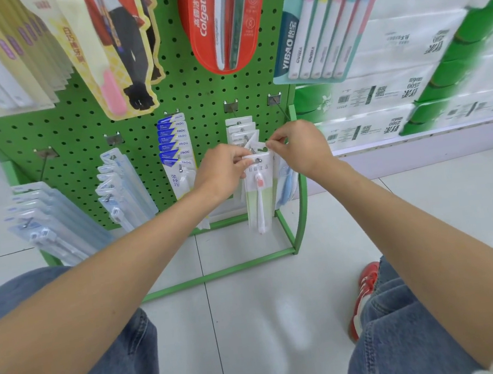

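Green pegboard (197, 99): white toothbrush pack (259, 191) hangs at hook (257, 160) tip. Left hand (221, 171) pinches its top; right hand (299, 146) pinches rear pack (260, 145). Step, likely: seating pack. Next: keep hole aligned, slide back.

A green pegboard rack (197, 99) stands on a white tiled floor (254, 310), its metal hooks (231, 108) hung with toothbrushes: a red Colgate pack (204, 27) and a Yibao multi-brush pack (313, 32) along the top, blue Frog packs (174, 142), clear blister packs (47, 217) and white-and-green packs (259, 197) on the lower row.
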A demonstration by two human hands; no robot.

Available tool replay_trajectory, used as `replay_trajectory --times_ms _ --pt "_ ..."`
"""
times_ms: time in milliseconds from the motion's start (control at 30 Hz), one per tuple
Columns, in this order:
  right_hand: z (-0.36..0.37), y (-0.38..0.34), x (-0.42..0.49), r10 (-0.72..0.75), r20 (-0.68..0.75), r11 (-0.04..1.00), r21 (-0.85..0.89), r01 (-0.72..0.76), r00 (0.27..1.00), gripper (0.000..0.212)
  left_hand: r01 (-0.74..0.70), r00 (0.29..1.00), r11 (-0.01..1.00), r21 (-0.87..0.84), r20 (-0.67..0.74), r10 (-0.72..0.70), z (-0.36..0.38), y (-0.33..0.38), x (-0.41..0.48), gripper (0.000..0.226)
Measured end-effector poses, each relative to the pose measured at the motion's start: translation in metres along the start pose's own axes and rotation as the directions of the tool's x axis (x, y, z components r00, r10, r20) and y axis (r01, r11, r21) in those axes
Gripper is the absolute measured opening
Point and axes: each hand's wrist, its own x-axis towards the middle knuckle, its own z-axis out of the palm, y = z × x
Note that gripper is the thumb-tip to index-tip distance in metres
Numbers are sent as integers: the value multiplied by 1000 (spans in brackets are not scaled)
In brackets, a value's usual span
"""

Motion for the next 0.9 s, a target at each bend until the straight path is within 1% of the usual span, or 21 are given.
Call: replay_trajectory --times_ms 133,267,400,533,767,900 --pt "0 -1 2 34 -2 999 -3 -34 999 21 6 1000 1000 -5 5 -6 1 0 0 16" --pt "0 0 5 75 -25 997 -6 -75 997 25 9 1000 1000 -2 1 -9 1 1 -1 15" --pt "-6 -6 8 57 -57 998 -2 -57 997 25 12 1000 1000 -5 -17 -12 1 2 -2 14" --pt "-10 -6 -3 31 -49 999 -29 -32 998 23 10 1000 1000 0 -26 -10 2 2 -3 13" --pt "-12 3 -26 60 -81 997 48 -57 995 21 0 999 1000 -1 -37 0 0 3 -5 15" --pt "-3 6 -37 61 -50 997 52 -58 997 21 10 998 1000 -3 -57 -10 -1 3 -6 17"
